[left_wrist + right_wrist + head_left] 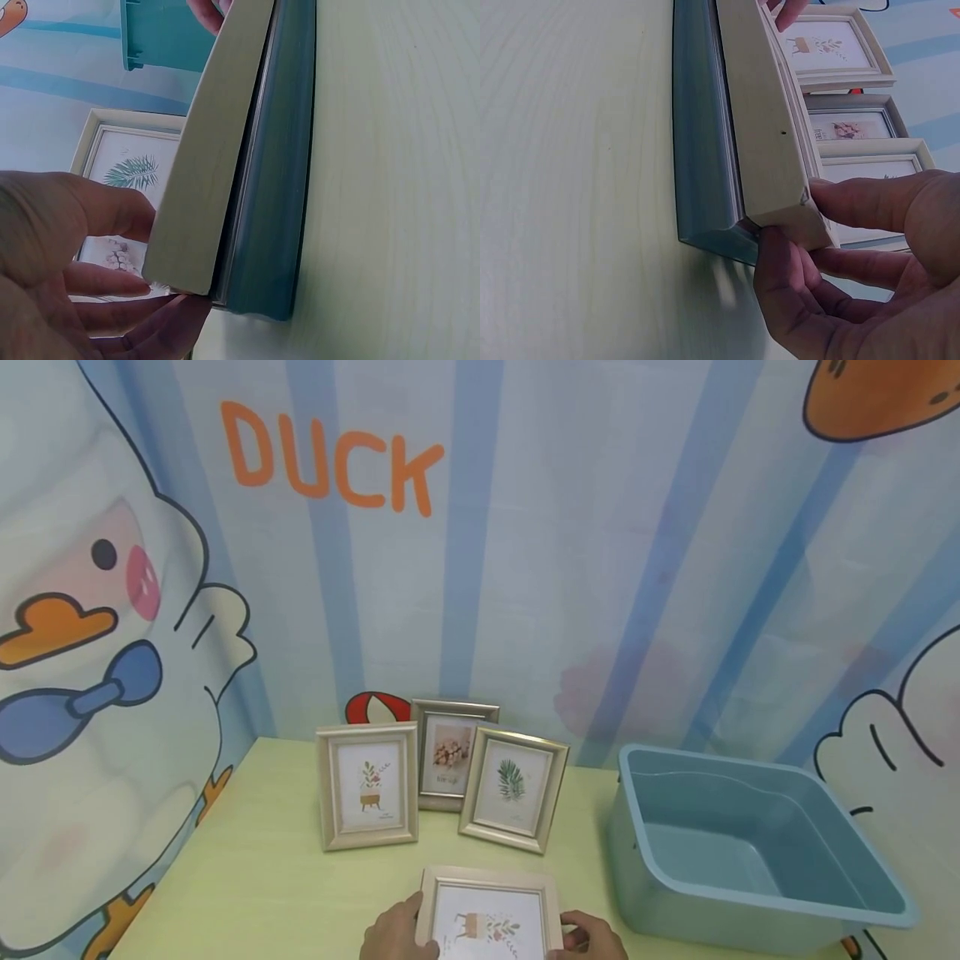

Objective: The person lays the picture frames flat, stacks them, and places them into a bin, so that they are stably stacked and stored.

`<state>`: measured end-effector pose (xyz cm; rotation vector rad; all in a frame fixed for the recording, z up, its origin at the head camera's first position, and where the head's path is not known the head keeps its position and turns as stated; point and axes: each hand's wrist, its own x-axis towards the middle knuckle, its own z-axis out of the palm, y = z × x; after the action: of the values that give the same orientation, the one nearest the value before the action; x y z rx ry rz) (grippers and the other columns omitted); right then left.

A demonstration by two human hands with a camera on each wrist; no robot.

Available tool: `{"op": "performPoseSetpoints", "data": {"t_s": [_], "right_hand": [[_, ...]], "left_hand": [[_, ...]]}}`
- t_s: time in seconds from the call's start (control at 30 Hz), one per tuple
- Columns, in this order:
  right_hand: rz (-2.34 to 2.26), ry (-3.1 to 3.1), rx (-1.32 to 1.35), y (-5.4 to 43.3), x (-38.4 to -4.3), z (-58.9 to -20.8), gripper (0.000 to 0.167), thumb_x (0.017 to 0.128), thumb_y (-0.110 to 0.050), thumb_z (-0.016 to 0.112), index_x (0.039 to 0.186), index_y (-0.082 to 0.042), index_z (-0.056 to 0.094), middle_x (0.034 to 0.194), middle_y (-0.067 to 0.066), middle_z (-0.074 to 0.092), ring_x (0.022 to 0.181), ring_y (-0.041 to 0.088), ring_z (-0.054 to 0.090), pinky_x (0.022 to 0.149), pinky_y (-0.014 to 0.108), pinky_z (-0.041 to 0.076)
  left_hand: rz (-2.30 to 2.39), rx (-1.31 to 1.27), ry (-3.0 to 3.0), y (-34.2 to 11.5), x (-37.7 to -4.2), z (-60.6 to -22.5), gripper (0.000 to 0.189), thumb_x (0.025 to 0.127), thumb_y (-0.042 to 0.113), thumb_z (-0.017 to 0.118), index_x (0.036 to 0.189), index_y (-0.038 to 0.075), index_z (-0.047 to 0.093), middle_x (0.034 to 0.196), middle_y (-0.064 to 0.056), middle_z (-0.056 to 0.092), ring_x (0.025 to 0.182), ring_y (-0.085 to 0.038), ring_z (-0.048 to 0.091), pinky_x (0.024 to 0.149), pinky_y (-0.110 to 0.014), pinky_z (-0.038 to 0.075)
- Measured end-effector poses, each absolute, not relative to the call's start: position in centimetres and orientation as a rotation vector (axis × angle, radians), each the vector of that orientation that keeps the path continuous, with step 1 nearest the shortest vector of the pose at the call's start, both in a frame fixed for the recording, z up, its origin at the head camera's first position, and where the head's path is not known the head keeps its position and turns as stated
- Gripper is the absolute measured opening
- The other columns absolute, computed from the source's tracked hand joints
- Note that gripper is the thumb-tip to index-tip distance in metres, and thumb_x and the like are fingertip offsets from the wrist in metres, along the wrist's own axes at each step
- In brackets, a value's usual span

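Note:
Both hands hold a beige picture frame (487, 878) with a potted-plant print, at the lower edge of the head view. My left hand (396, 933) pinches its left side, thumb on the front and fingers beneath. On the opposite side, my right hand (592, 937) grips near a corner, thumb on one face and fingers curled under. Directly under this frame, both wrist views show a blue-green, frame-like piece (701, 172) on the table; its face is hidden. In the left wrist view the left hand's fingers (150, 322) reach the frame's corner.
Three picture frames stand behind: a plant-pot print (367, 843), a flower print (456, 706) at the back, and a green-leaf print (551, 793). A blue-green plastic tub (750, 897) sits at the right of the pale yellow table (247, 860). A duck-patterned curtain (525, 568) hangs behind.

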<state>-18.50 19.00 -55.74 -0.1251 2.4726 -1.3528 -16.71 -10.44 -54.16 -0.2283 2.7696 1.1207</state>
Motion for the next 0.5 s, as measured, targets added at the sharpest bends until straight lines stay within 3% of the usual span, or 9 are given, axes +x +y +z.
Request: {"op": "performPoseSetpoints", "data": {"t_s": [0.33,0.5], "right_hand": [[-1.362,2.49,-0.156,18.9,-18.64,-55.59,0.053,0.081,-0.018,0.08,0.117,0.014,0.06,0.079,0.0,0.063,0.075,0.019,0.067,0.068,0.038,0.058],[-1.361,2.492,-0.127,18.87,-18.75,-55.67,0.054,0.082,-0.019,0.08,0.119,0.014,0.059,0.08,0.0,0.063,0.075,0.017,0.066,0.068,0.037,0.056]], "left_hand": [[1.149,-0.242,2.757,-10.65,-16.88,-54.14,0.062,0.07,0.009,0.078,0.127,-0.007,0.06,0.111,-0.024,0.068,0.097,-0.049,0.067,0.081,-0.063,0.056],[1.183,-0.185,2.726,-11.17,-16.83,-54.59,0.063,0.075,0.014,0.079,0.13,-0.006,0.057,0.111,-0.025,0.067,0.1,-0.05,0.065,0.082,-0.066,0.054]]}}
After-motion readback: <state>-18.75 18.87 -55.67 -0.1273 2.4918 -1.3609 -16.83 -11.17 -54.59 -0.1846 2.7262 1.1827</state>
